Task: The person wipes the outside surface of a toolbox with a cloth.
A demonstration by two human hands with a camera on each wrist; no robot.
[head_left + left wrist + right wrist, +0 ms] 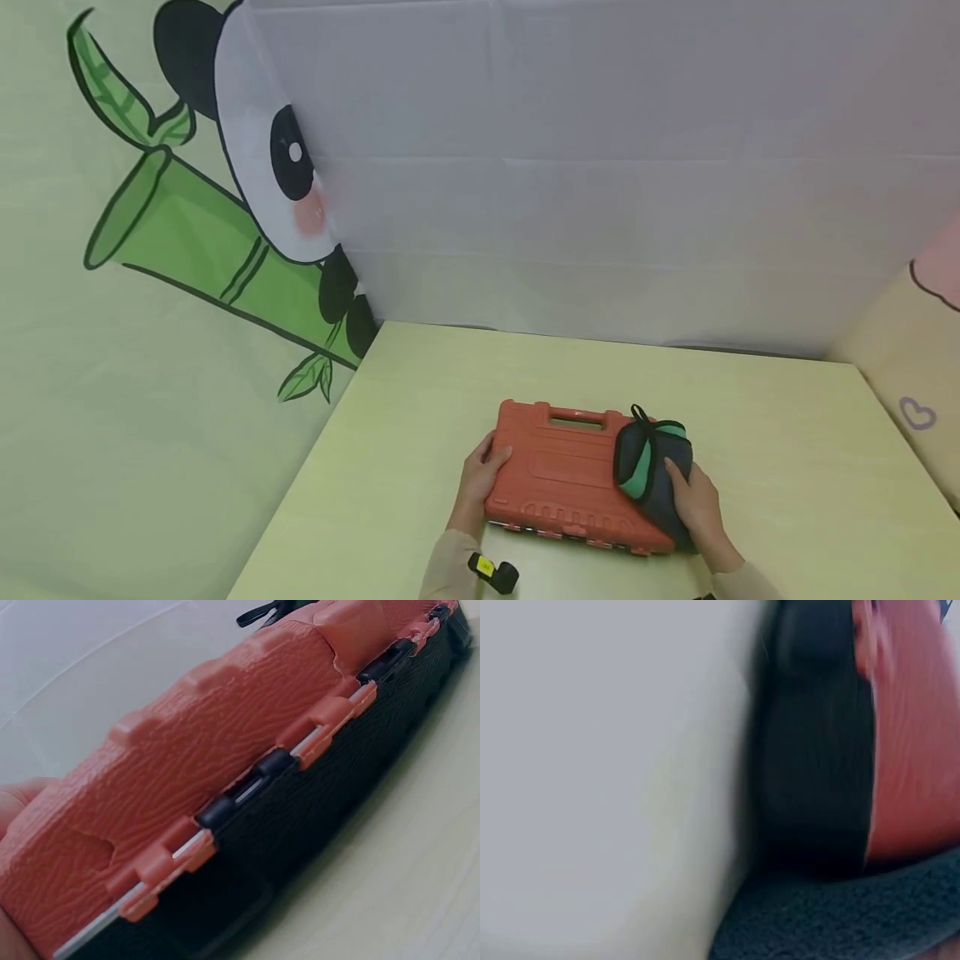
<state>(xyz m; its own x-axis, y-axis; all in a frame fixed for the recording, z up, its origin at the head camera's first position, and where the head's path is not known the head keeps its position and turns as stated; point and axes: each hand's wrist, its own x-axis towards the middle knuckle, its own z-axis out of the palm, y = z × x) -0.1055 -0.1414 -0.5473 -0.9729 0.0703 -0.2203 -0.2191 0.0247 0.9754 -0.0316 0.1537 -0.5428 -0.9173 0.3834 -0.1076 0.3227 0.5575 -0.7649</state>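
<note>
A red plastic carrying case (pixel 558 479) lies on the table with its handle cut-out at the far side. Its hinged edge faces me; in the left wrist view the red lid (pixel 202 727) meets a black lower half (pixel 300 825) along a metal hinge rod. My left hand (pixel 478 475) grips the case's left end, thumb over the top. A dark grey fabric pouch (pixel 660 475) with green panels, black trim and a small loop drapes over the case's right end. My right hand (pixel 696 502) holds the pouch there, thumb on top; its other fingers are mostly hidden.
The pale yellow table (pixel 375 467) extends around the case on both sides and behind it. A grey-white cloth wall (pixel 600 183) rises at the back edge. On the left hangs a green sheet with a panda print (pixel 270 167). A black camera (pixel 495 573) sits on my left wrist.
</note>
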